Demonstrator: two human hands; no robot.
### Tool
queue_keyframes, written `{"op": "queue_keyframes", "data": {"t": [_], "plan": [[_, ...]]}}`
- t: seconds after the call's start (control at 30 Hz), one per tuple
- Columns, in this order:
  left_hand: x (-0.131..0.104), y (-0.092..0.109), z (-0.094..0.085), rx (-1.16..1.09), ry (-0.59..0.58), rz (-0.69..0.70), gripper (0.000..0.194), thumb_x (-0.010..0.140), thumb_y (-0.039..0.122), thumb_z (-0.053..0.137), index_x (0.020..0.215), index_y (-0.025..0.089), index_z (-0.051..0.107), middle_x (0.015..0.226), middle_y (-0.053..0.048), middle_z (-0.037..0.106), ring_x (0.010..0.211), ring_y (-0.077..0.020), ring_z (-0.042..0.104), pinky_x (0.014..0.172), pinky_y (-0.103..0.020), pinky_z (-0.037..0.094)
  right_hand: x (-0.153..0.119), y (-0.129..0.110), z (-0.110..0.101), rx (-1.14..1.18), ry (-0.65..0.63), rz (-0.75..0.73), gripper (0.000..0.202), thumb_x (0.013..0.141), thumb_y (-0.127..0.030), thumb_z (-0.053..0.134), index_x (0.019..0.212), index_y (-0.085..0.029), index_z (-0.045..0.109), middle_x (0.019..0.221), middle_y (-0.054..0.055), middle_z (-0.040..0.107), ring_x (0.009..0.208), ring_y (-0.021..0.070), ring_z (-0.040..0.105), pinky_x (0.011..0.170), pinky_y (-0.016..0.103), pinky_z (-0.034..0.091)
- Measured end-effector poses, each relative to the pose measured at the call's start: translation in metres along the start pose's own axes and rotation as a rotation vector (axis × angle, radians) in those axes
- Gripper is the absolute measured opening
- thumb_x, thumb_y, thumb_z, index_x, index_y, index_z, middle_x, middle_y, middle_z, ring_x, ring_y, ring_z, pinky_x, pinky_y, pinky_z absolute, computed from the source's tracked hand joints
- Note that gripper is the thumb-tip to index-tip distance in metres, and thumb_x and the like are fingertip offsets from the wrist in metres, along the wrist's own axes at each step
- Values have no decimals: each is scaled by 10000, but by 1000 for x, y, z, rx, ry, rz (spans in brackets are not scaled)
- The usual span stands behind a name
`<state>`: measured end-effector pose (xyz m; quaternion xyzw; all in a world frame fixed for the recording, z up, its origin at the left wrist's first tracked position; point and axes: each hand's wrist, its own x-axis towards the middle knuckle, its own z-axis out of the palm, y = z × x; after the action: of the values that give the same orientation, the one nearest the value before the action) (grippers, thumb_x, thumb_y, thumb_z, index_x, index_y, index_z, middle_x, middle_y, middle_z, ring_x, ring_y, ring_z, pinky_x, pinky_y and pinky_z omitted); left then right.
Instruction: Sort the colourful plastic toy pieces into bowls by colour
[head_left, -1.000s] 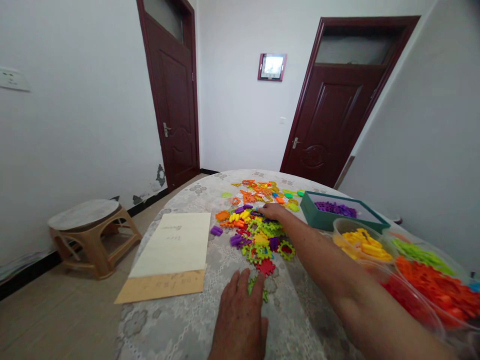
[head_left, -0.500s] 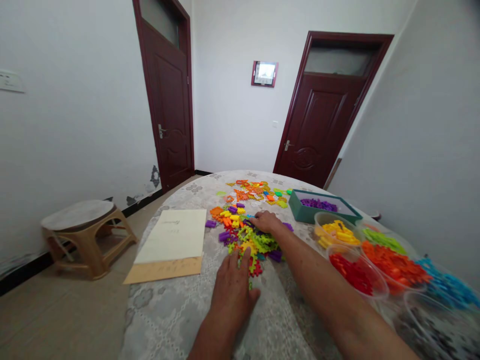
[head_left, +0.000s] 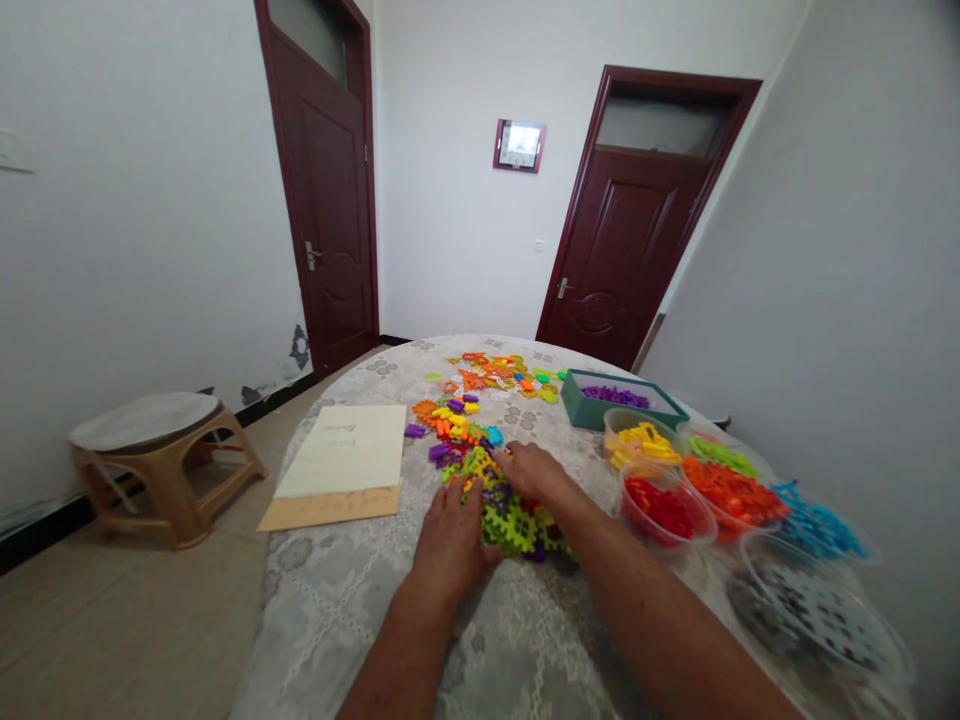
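Observation:
A mixed pile of plastic gear-shaped building pieces point(head_left: 514, 525), mostly lime green with some yellow, purple and red, lies between my hands on the table. At its left edge rests my left hand point(head_left: 454, 535), fingers stretched out against the pieces. My right hand point(head_left: 534, 475) reaches over the pile's far right side, fingers spread and touching it; its fingertips are partly hidden among the pieces. Just beyond sit loose yellow tube pieces point(head_left: 457, 428) and purple tube pieces point(head_left: 439, 453). Farther off, orange pieces point(head_left: 487, 372) are scattered.
On the right stand a green box point(head_left: 585, 412) of purple pieces and clear tubs of yellow point(head_left: 643, 442), red point(head_left: 664, 508), orange point(head_left: 731, 492), blue point(head_left: 817, 522) and dark pieces point(head_left: 810, 605). Paper sheets point(head_left: 345, 450) lie left. A stool point(head_left: 169, 470) stands beside the patterned tablecloth point(head_left: 330, 620).
The green pieces have been drawn nearer to me and bunched between my hands. My right hand has come closer with them. The view has shifted slightly.

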<state>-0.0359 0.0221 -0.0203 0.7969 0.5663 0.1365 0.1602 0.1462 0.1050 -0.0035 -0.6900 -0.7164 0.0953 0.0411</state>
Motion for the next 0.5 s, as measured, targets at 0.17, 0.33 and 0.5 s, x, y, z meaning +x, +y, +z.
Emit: {"op": "queue_keyframes", "data": {"t": [0.17,0.33,0.5], "plan": [[-2,1,-3,7,-4,12,981,713,388,762,1595,155,400,1655,-171,399,1548,-346,334,1279,-436,243,-34,9,-12,53,125,-32,591,1081,-533,288,1430,-171,598,1357,181,680,1286,291,625,1075,376,438],[-3,1,-5,-1,15,44,962,738,390,749,1610,214,382,1677,-145,369,1563,-343,302,1281,-476,234,-71,34,-2,70,215,-70,514,1072,-465,361,1408,-176,621,1375,173,666,1305,280,600,1115,393,413],[-5,9,-5,-28,-21,120,1008,689,529,815,1572,215,445,1621,-152,443,1521,-356,367,1263,-476,278,-101,43,32,53,309,-59,467,1030,-473,474,1393,-224,629,1369,166,657,1301,328,581,1105,470,443]]}}
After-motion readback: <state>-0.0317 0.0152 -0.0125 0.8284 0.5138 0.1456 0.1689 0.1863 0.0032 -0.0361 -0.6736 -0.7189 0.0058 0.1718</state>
